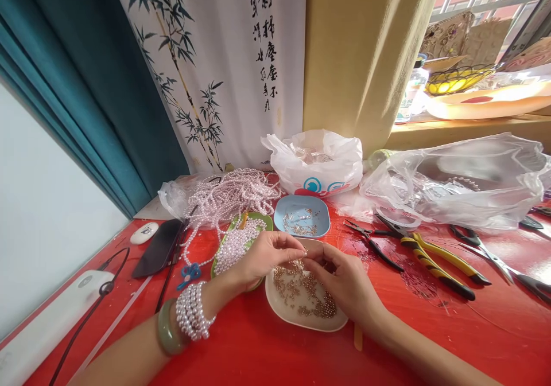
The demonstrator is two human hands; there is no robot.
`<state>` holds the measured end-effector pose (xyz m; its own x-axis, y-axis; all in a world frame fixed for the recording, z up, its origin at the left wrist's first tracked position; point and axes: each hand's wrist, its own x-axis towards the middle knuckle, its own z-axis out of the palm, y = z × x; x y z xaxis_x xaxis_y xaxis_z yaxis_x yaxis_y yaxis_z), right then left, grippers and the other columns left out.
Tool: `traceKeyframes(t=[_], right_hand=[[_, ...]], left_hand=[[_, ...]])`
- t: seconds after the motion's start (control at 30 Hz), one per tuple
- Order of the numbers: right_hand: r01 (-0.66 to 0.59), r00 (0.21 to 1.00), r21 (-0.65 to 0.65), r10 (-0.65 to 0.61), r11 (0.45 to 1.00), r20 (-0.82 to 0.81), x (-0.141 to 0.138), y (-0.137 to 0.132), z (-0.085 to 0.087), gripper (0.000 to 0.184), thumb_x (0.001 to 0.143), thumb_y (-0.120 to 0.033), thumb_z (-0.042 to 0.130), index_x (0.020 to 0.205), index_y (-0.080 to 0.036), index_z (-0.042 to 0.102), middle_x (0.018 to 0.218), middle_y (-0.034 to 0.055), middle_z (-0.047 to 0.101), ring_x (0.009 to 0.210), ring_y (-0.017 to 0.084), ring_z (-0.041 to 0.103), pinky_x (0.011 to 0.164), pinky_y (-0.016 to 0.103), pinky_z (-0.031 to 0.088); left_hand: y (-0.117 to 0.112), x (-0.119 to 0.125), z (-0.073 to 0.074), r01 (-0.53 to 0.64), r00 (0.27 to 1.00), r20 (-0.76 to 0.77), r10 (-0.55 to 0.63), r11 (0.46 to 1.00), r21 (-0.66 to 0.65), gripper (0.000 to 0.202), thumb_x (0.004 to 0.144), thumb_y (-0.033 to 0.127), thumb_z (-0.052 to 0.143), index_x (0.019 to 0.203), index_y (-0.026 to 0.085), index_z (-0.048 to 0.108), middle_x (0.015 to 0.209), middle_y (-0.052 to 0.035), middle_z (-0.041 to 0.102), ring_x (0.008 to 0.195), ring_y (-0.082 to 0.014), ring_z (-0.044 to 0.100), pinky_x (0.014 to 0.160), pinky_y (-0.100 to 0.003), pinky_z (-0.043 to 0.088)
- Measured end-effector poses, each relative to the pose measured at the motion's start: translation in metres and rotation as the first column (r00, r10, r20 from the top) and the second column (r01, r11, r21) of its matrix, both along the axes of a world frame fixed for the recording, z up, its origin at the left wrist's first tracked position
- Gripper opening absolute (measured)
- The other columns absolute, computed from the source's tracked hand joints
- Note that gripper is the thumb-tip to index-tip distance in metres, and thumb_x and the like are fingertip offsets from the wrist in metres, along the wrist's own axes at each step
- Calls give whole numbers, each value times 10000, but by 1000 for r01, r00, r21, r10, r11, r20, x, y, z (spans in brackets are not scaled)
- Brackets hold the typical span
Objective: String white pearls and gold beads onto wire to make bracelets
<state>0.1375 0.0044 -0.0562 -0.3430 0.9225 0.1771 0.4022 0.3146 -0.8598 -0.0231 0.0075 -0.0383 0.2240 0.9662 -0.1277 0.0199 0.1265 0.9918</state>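
My left hand [271, 255] and my right hand [333, 268] meet fingertip to fingertip above a cream dish [275, 308] of small gold beads [316, 305]. The thumb and forefinger of the left hand pinch a tiny pale bead [305, 254]. My right fingers are closed too, but whatever lies between them is too small to make out. Pearl beads [239, 245] fill a green dish [267, 221] at the left, partly covered by my left hand. Behind the hands stands a blue dish [282, 208] with some gold and pale pieces. A pearl bracelet [192, 311] and a green bangle [167, 327] circle my left wrist.
Strands of pink pearls [236, 194] are heaped at the back left, near a phone [158, 248] and a white power strip [55, 323]. On the right lie black pliers [374, 242], yellow-handled pliers [443, 262] and scissors [495, 260]. Plastic bags [318, 165] stand behind.
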Motion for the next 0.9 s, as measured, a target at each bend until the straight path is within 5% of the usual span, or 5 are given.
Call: traceKeyframes(t=[0.17,0.37,0.53,0.67,0.9], right_hand=[[0,1000,-14,-1,1000,-31,0,2,3,95,776,-252,518,742,-191,581,662,-6,647,578,124,579,533,215,437],[-59,993,12,60,998,-101,1,0,6,149,788,-294,508,873,-191,574,728,6,648,629,128,579,556,218,445],[-36,999,97,38,995,-19,2,-1,8,155,785,-261,466,795,-186,601,577,-17,552,491,111,494,452,213,405],[-66,997,162,72,985,-33,4,-1,7,178,755,-161,446,863,-197,584,724,11,572,559,115,515,464,212,427],[-91,989,131,106,987,-106,5,1,7,165,811,-301,473,838,-198,598,753,27,597,597,125,530,528,233,447]], left_hand=[[-4,2,3,-5,978,-204,46,980,198,112,705,243,598,709,138,639,696,-28,599,639,-122,523,579,-229,430],[-9,2,12,99,880,-450,152,868,486,99,729,186,553,664,168,626,705,-28,611,750,-154,538,604,-223,414],[-10,-1,20,82,872,-444,206,833,547,101,746,175,535,664,166,594,692,-9,589,728,-138,522,612,-225,402],[-10,-3,27,18,904,-370,214,846,533,97,755,179,532,675,156,581,691,-2,570,686,-122,516,632,-230,403],[-11,-3,30,27,942,-305,137,878,478,100,744,209,560,679,144,599,692,-10,585,659,-116,518,622,-222,404]])
